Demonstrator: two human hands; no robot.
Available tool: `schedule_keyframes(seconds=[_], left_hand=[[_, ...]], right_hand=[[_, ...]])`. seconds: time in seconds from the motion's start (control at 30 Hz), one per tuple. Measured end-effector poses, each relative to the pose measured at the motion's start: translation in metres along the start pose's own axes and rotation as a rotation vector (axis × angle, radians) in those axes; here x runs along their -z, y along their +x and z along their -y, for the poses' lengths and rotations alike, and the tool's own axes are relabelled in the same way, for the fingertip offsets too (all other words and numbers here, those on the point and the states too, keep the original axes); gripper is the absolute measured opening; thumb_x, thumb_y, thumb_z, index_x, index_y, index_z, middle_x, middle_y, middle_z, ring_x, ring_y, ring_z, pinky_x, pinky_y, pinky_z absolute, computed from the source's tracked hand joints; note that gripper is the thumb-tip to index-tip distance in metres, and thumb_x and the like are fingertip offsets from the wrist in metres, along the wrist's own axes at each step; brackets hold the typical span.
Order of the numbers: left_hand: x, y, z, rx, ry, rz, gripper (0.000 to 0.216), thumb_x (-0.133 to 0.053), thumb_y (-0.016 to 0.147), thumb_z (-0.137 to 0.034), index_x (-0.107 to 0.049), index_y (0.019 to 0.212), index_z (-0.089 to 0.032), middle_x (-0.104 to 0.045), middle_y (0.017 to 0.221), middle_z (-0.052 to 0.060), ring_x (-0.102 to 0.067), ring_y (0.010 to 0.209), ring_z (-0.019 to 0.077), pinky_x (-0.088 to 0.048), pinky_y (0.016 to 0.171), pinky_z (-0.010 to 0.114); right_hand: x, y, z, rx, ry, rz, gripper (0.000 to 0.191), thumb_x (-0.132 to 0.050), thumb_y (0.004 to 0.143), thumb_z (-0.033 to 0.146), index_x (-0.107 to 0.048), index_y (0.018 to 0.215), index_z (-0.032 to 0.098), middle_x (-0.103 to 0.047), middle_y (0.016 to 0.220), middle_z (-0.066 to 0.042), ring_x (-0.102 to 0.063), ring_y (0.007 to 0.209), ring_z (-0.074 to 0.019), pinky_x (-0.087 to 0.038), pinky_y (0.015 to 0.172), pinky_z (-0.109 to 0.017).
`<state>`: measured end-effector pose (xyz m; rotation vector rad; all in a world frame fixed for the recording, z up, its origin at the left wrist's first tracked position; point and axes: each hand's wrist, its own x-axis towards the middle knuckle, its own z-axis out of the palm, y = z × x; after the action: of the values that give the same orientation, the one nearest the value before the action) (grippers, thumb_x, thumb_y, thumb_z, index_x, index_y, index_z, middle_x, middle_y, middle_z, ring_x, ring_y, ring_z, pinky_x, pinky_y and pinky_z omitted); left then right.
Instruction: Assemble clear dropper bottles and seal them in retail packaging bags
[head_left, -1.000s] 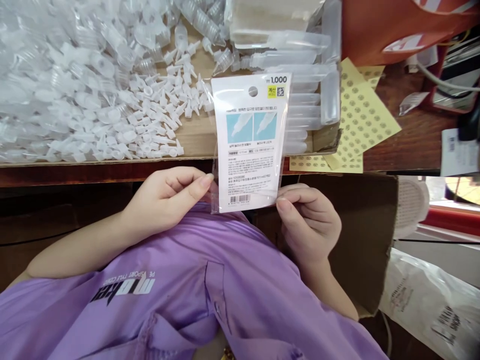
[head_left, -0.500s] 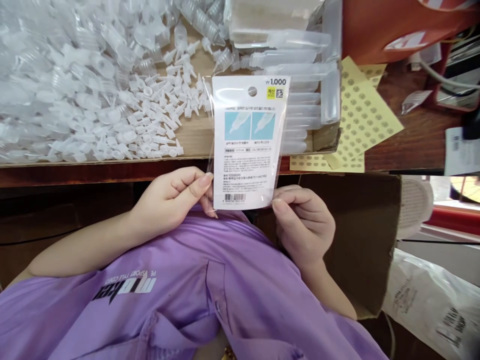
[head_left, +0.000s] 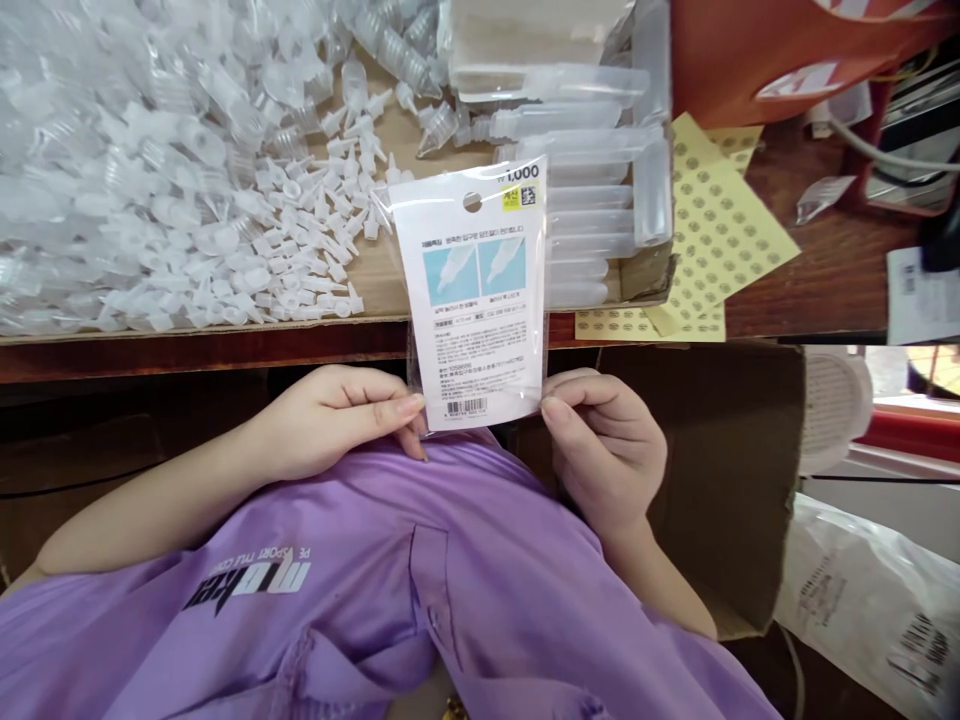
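A clear plastic sleeve with a white printed card [head_left: 476, 300] inside stands upright in front of my chest. The card shows two blue pictures, text, a barcode and a "1,000" price mark. My left hand [head_left: 337, 420] pinches its lower left corner. My right hand [head_left: 604, 445] pinches its lower right corner. Both hands are closed on the packet, just below the wooden table edge [head_left: 225, 355].
A cardboard tray [head_left: 382, 290] on the table holds several small clear nozzle tips [head_left: 300, 250], caps and rows of clear tubes [head_left: 592, 215]. Yellow sticker sheets [head_left: 720, 235] lie to its right. A brown cardboard box [head_left: 720, 470] stands by my right hand, with a plastic bag [head_left: 870, 610] beyond it.
The packet has tilted, its top leaning left, and it sits a little lower. My left hand dropped slightly along the bottom left corner. My right hand barely moved.
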<state>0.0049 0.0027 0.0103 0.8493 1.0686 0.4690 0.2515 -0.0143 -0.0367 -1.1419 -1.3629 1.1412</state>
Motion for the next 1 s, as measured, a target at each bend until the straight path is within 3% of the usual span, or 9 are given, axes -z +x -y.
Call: schedule_keyframes(seconds=[0.07, 0.17, 0.27, 0.37, 0.6, 0.73, 0.9, 1.0], left_hand=[[-0.001, 0.002, 0.0, 0.002, -0.083, 0.008, 0.019, -0.072, 0.084, -0.034, -0.076, 0.086, -0.015, -0.079, 0.088, 0.007, -0.072, 0.084, 0.0174, -0.055, 0.083, 0.025], [-0.005, 0.005, -0.001, -0.032, -0.111, -0.033, 0.032, -0.081, 0.075, -0.026, -0.073, 0.105, -0.017, -0.077, 0.107, 0.006, -0.072, 0.097, 0.0194, -0.055, 0.089, 0.026], [-0.006, 0.008, -0.001, -0.039, 0.031, -0.109, 0.018, -0.073, 0.084, -0.033, -0.075, 0.09, -0.017, -0.078, 0.093, 0.003, -0.071, 0.088, 0.0179, -0.055, 0.084, 0.024], [-0.006, 0.009, 0.0, -0.076, 0.17, -0.147, 0.029, -0.066, 0.089, -0.04, -0.073, 0.073, -0.016, -0.075, 0.076, 0.001, -0.067, 0.076, 0.015, -0.054, 0.076, 0.021], [-0.003, 0.009, 0.009, -0.127, 0.226, -0.168, 0.037, -0.061, 0.091, -0.045, -0.074, 0.072, -0.016, -0.075, 0.075, 0.002, -0.066, 0.073, 0.0143, -0.054, 0.073, 0.02], [-0.001, 0.009, 0.012, -0.153, 0.289, -0.171, 0.037, -0.059, 0.091, -0.046, -0.075, 0.075, -0.016, -0.077, 0.079, 0.003, -0.068, 0.074, 0.0154, -0.054, 0.071, 0.02], [-0.001, 0.009, 0.013, -0.184, 0.314, -0.19, 0.033, -0.059, 0.093, -0.044, -0.077, 0.085, -0.018, -0.079, 0.09, 0.004, -0.072, 0.085, 0.0178, -0.055, 0.081, 0.022], [-0.003, 0.01, 0.012, -0.208, 0.367, -0.168, 0.031, -0.058, 0.094, -0.041, -0.077, 0.085, -0.018, -0.079, 0.088, 0.002, -0.072, 0.084, 0.0168, -0.055, 0.079, 0.02]], right_hand=[[0.0, 0.001, 0.002, 0.007, -0.02, 0.01, 0.012, -0.065, 0.085, 0.01, -0.066, 0.085, 0.022, -0.065, 0.08, 0.001, -0.061, 0.073, -0.0109, -0.052, 0.065, -0.024], [-0.002, 0.002, 0.004, -0.019, -0.033, 0.056, 0.011, -0.064, 0.085, 0.01, -0.065, 0.083, 0.021, -0.064, 0.078, 0.001, -0.06, 0.071, -0.0104, -0.052, 0.064, -0.023], [-0.003, 0.001, 0.003, -0.05, 0.019, 0.053, 0.01, -0.065, 0.085, 0.012, -0.065, 0.082, 0.021, -0.064, 0.077, 0.001, -0.06, 0.071, -0.0103, -0.051, 0.065, -0.023], [-0.005, 0.0, 0.002, -0.157, 0.13, 0.0, 0.006, -0.068, 0.085, 0.017, -0.066, 0.08, 0.022, -0.065, 0.077, 0.002, -0.06, 0.073, -0.0104, -0.051, 0.069, -0.024], [-0.01, 0.004, 0.001, -0.528, 0.366, -0.041, 0.017, -0.077, 0.078, 0.029, -0.064, 0.072, 0.02, -0.066, 0.072, 0.003, -0.061, 0.067, -0.0078, -0.051, 0.068, -0.02], [-0.011, 0.007, 0.0, -0.653, 0.412, -0.022, 0.026, -0.08, 0.073, 0.033, -0.059, 0.07, 0.018, -0.063, 0.065, 0.004, -0.061, 0.061, -0.0082, -0.054, 0.063, -0.021], [-0.012, 0.008, 0.003, -0.632, 0.452, 0.061, 0.031, -0.08, 0.074, 0.034, -0.061, 0.093, 0.021, -0.067, 0.08, 0.003, -0.064, 0.069, -0.008, -0.056, 0.068, -0.021], [-0.014, 0.011, 0.006, -0.552, 0.334, 0.068, 0.024, -0.08, 0.075, 0.034, -0.062, 0.083, 0.02, -0.064, 0.077, 0.002, -0.061, 0.07, -0.0077, -0.054, 0.067, -0.02]])
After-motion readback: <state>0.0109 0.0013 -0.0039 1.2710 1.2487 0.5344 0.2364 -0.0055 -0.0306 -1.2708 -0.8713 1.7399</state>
